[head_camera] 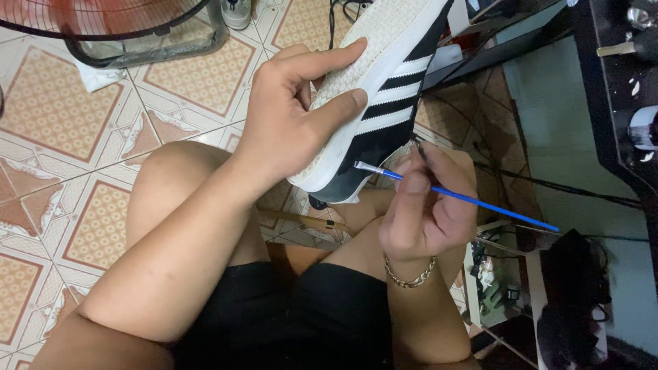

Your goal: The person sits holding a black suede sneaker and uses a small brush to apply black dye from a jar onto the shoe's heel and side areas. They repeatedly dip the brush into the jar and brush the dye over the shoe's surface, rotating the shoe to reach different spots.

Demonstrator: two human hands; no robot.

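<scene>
The person wears black shorts [301, 315] of a plain, smooth cloth, with no pattern or print that shows. The shorts cover the upper legs, and the knees are bare. Both arms are bare up to the edge of the picture, with no sleeves in view. On the right wrist there is a chain bracelet [410, 275] of gold colour, made of small oval links, and it lies loose around the wrist. The left hand [288, 116] and the right hand [425, 205] carry no gloves and no rings that show. The fingernails are short and without paint.
</scene>
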